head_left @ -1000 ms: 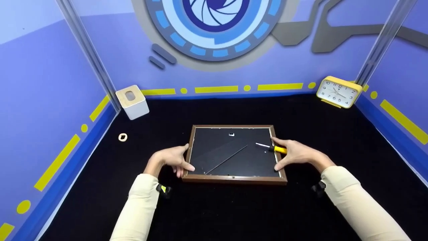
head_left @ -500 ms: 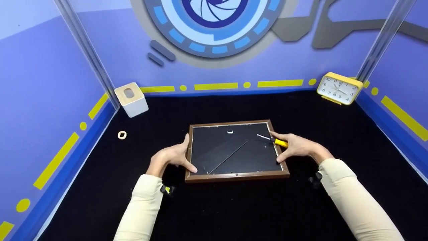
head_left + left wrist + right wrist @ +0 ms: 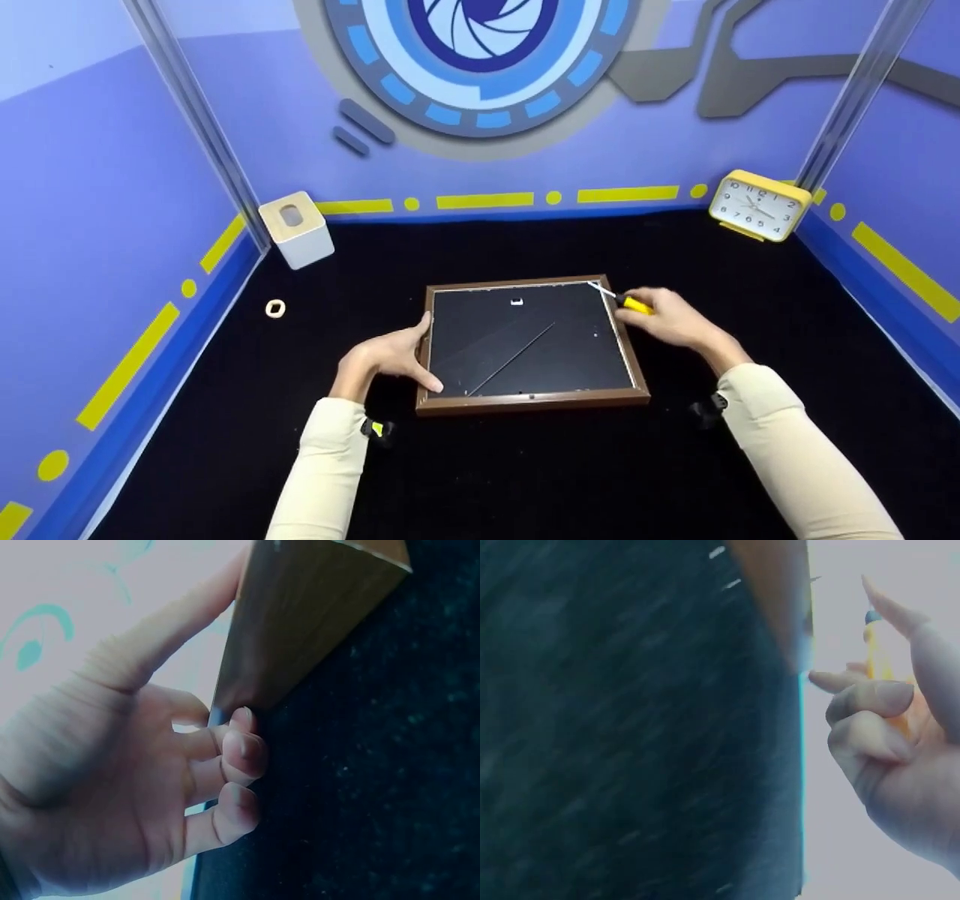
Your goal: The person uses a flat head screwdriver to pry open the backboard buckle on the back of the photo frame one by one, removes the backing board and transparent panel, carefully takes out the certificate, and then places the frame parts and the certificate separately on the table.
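Observation:
In the head view a brown wooden picture frame (image 3: pixel 525 405) lies face down, its black backing board (image 3: pixel 480 337) upward. My left hand (image 3: pixel 384 355) grips the frame's left side, thumb over the lower left corner area; the left wrist view shows its fingertips (image 3: pixel 246 754) curled at the frame's lower edge. A screwdriver (image 3: pixel 637 304) with a yellow handle and black collar is held in my right hand (image 3: pixel 675 321), beside the frame's upper right. Its metal tip overlaps the inner edge near that corner. In the right wrist view the fingers (image 3: pixel 866 735) curl around the yellow handle.
A small metal hanger (image 3: pixel 517 301) and a thin diagonal line (image 3: pixel 511 358) show on the backing board. Far left stand a white tissue box (image 3: pixel 300 232) with a wooden top and a small wooden ring (image 3: pixel 275 308). A yellow clock (image 3: pixel 757 210) stands at the back right.
The frame has turned slightly counterclockwise. My right hand has let go of the frame's right side and moved up with the screwdriver, bringing its tip to the upper right corner.

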`<action>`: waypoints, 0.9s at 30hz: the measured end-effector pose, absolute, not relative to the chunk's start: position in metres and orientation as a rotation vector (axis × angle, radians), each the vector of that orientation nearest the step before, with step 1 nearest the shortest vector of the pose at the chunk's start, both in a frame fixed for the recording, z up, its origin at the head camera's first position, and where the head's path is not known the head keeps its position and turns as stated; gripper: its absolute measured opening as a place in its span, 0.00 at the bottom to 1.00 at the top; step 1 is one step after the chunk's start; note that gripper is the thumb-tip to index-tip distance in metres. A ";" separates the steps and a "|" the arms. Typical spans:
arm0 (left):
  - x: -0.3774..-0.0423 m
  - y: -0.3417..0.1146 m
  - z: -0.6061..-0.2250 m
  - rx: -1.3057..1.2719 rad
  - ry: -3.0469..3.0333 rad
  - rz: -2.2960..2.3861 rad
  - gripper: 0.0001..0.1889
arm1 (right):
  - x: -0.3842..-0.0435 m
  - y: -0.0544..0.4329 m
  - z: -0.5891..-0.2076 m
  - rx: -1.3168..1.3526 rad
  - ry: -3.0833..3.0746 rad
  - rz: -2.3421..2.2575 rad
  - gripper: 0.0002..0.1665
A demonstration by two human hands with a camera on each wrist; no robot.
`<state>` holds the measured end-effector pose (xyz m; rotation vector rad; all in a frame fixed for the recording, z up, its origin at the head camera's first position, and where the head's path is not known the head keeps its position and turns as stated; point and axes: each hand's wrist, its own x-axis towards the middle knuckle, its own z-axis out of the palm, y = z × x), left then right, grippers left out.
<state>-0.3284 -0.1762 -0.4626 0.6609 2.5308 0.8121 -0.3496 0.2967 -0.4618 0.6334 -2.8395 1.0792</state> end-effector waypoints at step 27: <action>-0.329 -0.180 -0.464 0.676 2.534 0.850 0.70 | -0.346 0.144 -0.446 1.181 -2.674 0.968 0.08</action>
